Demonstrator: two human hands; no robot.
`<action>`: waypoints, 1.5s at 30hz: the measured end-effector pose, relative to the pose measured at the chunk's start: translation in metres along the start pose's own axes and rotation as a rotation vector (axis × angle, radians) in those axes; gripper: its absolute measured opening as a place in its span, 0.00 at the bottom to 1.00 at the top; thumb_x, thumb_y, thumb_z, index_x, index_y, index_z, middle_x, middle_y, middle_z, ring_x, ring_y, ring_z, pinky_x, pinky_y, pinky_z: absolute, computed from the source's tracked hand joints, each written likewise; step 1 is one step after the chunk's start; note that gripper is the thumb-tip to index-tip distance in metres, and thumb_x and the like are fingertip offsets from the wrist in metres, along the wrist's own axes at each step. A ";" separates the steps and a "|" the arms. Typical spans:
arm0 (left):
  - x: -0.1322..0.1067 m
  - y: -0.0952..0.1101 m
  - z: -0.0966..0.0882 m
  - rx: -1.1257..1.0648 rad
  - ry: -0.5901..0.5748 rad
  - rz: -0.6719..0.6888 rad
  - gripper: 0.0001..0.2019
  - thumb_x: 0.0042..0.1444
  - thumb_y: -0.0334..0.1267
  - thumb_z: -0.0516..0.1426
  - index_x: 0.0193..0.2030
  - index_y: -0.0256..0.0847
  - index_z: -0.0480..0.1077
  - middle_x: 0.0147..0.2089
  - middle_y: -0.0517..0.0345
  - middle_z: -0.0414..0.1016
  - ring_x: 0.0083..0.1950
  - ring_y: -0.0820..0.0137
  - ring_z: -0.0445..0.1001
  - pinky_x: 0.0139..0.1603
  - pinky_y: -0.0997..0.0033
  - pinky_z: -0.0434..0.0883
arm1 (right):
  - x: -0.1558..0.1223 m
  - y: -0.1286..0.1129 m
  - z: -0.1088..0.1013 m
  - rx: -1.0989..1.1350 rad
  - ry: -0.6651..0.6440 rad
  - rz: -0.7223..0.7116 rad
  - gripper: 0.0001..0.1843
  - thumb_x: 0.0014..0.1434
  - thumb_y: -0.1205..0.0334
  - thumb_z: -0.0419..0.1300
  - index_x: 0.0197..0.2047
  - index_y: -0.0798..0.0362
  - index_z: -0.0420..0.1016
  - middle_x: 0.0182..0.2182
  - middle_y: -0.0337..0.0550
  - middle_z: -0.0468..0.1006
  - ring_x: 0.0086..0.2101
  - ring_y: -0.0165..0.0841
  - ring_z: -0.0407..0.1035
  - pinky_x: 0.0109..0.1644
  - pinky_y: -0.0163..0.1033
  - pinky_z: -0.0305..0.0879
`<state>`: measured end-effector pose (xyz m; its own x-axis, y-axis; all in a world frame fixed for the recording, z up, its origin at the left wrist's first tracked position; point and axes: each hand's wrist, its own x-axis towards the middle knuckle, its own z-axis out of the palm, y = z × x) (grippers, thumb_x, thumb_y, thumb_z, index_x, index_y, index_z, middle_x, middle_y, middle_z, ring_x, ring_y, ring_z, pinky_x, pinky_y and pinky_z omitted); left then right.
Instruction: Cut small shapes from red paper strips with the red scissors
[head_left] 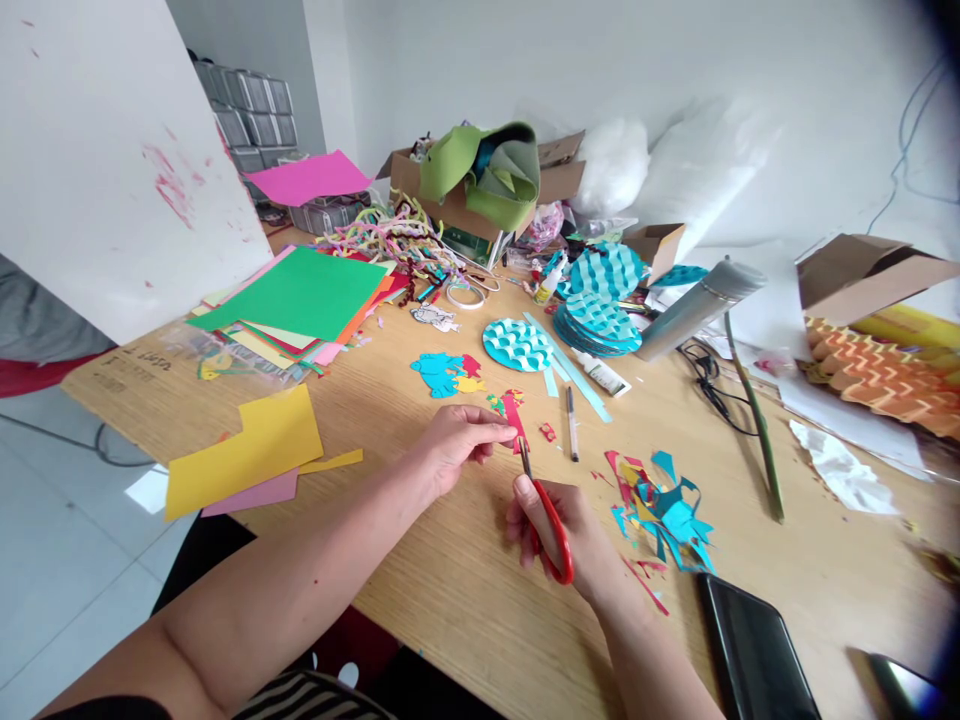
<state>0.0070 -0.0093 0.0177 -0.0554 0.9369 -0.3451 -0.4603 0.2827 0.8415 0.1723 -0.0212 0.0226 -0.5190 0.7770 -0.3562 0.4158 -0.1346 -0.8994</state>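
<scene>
Between its thumb and fingers, my left hand pinches a red paper strip. My right hand is wrapped round red-handled scissors, whose blades point up at the strip's lower end. Whether the blades touch the paper is hard to make out. Just beyond the strip lie small green, yellow and red paper bits. Blue fish-shaped cut-outs rest with red and yellow ones ahead of my left hand. A pen and a small red cut piece are close to the scissors.
Coloured paper scraps and a black phone lie to the right. Yellow paper and a stack topped with green paper are at left. Farther back are blue honeycomb-like discs, a glue bottle, and a silver cylinder.
</scene>
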 end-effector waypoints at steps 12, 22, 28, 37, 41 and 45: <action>-0.002 -0.005 0.000 0.071 -0.148 -0.056 0.08 0.39 0.36 0.65 0.26 0.35 0.72 0.27 0.57 0.74 0.22 0.80 0.61 0.24 0.76 0.55 | -0.001 0.000 -0.001 0.010 0.029 -0.017 0.29 0.56 0.37 0.55 0.24 0.57 0.70 0.15 0.39 0.72 0.12 0.25 0.64 0.13 0.27 0.53; -0.002 -0.007 0.002 0.077 -0.173 -0.099 0.06 0.38 0.34 0.63 0.24 0.36 0.70 0.23 0.62 0.71 0.21 0.80 0.62 0.22 0.75 0.55 | 0.001 0.003 -0.001 0.037 0.025 -0.023 0.29 0.57 0.37 0.54 0.25 0.58 0.70 0.18 0.40 0.73 0.14 0.25 0.65 0.13 0.27 0.55; -0.003 -0.006 0.003 0.072 -0.207 -0.121 0.06 0.39 0.34 0.62 0.24 0.35 0.70 0.23 0.61 0.70 0.20 0.80 0.62 0.22 0.75 0.54 | 0.001 0.005 -0.001 0.028 0.013 -0.030 0.29 0.58 0.38 0.53 0.25 0.58 0.70 0.19 0.40 0.73 0.14 0.24 0.65 0.13 0.27 0.54; -0.004 -0.004 0.003 0.113 -0.208 -0.113 0.06 0.40 0.35 0.61 0.25 0.35 0.72 0.23 0.60 0.71 0.20 0.80 0.62 0.22 0.75 0.54 | 0.001 0.005 -0.001 0.035 0.017 -0.018 0.29 0.58 0.37 0.53 0.27 0.58 0.69 0.20 0.40 0.73 0.14 0.24 0.66 0.13 0.26 0.54; -0.003 -0.006 0.003 0.095 -0.221 -0.107 0.06 0.39 0.35 0.62 0.25 0.35 0.71 0.22 0.62 0.69 0.20 0.80 0.62 0.22 0.75 0.55 | 0.001 0.003 -0.001 0.033 -0.002 -0.027 0.30 0.57 0.35 0.53 0.27 0.58 0.70 0.20 0.41 0.73 0.15 0.25 0.67 0.14 0.26 0.56; -0.003 -0.006 0.002 0.081 -0.223 -0.112 0.07 0.39 0.35 0.63 0.25 0.35 0.71 0.22 0.62 0.70 0.20 0.80 0.63 0.22 0.75 0.55 | 0.001 0.000 -0.001 0.030 0.007 -0.019 0.31 0.56 0.34 0.52 0.28 0.59 0.70 0.20 0.42 0.73 0.16 0.25 0.67 0.14 0.26 0.56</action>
<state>0.0122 -0.0135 0.0148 0.1933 0.9183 -0.3455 -0.3795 0.3947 0.8368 0.1726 -0.0200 0.0220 -0.5216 0.7838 -0.3370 0.3833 -0.1376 -0.9133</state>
